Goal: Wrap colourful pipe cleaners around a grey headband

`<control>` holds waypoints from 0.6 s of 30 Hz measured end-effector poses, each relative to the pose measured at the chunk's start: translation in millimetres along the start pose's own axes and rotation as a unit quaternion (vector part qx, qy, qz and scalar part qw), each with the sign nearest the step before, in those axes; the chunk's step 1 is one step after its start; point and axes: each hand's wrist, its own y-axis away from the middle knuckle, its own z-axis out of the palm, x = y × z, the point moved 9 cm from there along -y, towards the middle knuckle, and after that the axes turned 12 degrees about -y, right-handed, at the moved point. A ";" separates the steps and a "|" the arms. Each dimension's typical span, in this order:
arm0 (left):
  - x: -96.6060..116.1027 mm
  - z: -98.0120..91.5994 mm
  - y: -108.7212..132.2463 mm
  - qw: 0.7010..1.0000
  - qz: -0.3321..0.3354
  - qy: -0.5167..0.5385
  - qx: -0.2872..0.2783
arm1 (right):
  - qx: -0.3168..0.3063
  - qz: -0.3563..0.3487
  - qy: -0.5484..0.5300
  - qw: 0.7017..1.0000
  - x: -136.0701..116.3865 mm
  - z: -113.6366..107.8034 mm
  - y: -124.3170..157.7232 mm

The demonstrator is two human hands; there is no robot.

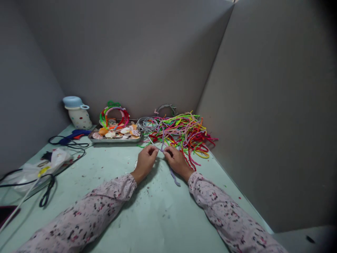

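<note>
Over the middle of the table, my left hand pinches a thin grey wire whose end sticks up beyond the fingertips. Close beside it, my right hand has thumb and finger closed on a purple pipe cleaner. One end of the pipe cleaner points up and away between the hands; the other hangs below the right hand toward the table. The two seem to cross between my fingertips, but the exact contact is too small to make out.
Behind my right hand lies a tangled pile of coloured pipe cleaners, with coiled grey wire rings beside it. A metal tray holds shells and wrapped colourful hoops. At left are a bottle, a plastic bag and black cables.
</note>
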 end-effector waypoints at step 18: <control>3.4 17.1 2.8 0.996 0.038 -0.025 -0.071 | -0.027 -0.004 -0.009 1.000 2.7 6.1 1.1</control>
